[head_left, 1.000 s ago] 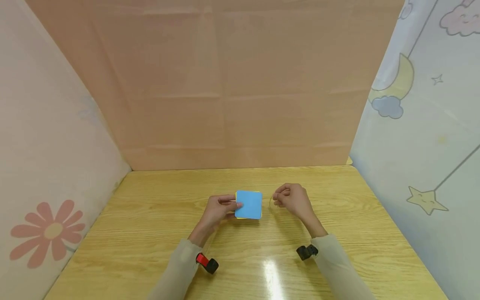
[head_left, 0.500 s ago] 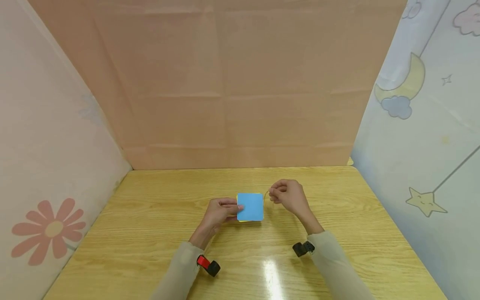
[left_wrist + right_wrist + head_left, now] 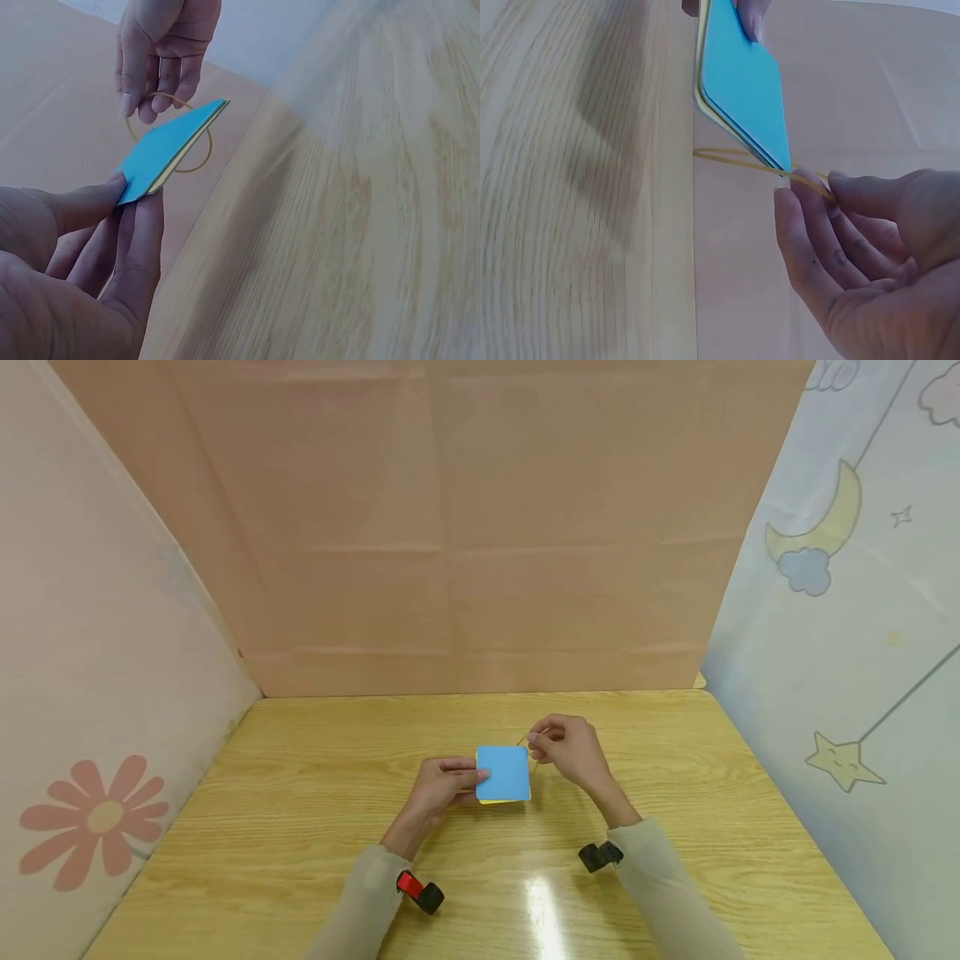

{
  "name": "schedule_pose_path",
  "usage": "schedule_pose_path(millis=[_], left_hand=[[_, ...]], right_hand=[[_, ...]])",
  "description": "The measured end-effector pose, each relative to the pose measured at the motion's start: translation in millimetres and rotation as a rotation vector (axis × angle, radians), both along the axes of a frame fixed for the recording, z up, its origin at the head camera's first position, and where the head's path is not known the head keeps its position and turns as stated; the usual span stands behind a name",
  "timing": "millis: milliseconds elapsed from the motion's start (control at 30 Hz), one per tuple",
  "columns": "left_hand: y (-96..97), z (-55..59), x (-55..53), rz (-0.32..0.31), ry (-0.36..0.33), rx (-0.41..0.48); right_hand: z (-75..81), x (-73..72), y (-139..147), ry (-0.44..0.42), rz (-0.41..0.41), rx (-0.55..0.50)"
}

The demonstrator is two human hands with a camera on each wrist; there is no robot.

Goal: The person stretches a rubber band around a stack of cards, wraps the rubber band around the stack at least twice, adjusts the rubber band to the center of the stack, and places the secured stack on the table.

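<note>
A small stack of square cards [image 3: 502,772], blue on top with yellow edges below, is held up over the table by my left hand [image 3: 442,789]. The left thumb lies on the blue face and the fingers are underneath, as the left wrist view shows. My right hand [image 3: 572,752] pinches a thin yellowish rubber band [image 3: 739,160] between thumb and fingers. In the right wrist view the loop reaches around the far corner of the cards [image 3: 746,90]. The left wrist view shows the band [image 3: 211,146] as a round loop passing behind the cards.
The wooden table [image 3: 300,827] stretches beneath both hands. A tan paper backdrop [image 3: 450,527] stands at its far edge. Patterned side panels [image 3: 105,652] close in the left and right. Small black cameras [image 3: 430,897] sit on both wrists.
My right hand has moved left and slightly away, bringing the rubber band from beside the cards to their far right corner. The left hand and cards have shifted slightly right.
</note>
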State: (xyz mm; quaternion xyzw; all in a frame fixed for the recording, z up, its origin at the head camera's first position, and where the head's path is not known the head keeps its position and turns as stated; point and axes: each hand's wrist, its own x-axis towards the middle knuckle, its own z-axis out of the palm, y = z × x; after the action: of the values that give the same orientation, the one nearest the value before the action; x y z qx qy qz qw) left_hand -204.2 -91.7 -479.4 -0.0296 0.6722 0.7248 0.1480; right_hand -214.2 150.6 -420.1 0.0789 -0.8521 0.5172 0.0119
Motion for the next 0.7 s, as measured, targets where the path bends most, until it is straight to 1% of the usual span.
schedule_pose_path(millis=[267, 533, 700], left_hand=[[4.0, -1.1, 0.0, 0.024, -0.004, 0.026], [5.0, 0.5, -1.5, 0.074, -0.002, 0.039], [5.0, 0.1, -2.5, 0.086, -0.006, 0.045]], right_hand=[[-0.3, 1.8, -4.4, 0.006, 0.027, 0.003], [-3.1, 2.9, -8.1, 0.004, 0.024, 0.014], [-7.3, 4.1, -9.7, 0.008, 0.026, 0.022]])
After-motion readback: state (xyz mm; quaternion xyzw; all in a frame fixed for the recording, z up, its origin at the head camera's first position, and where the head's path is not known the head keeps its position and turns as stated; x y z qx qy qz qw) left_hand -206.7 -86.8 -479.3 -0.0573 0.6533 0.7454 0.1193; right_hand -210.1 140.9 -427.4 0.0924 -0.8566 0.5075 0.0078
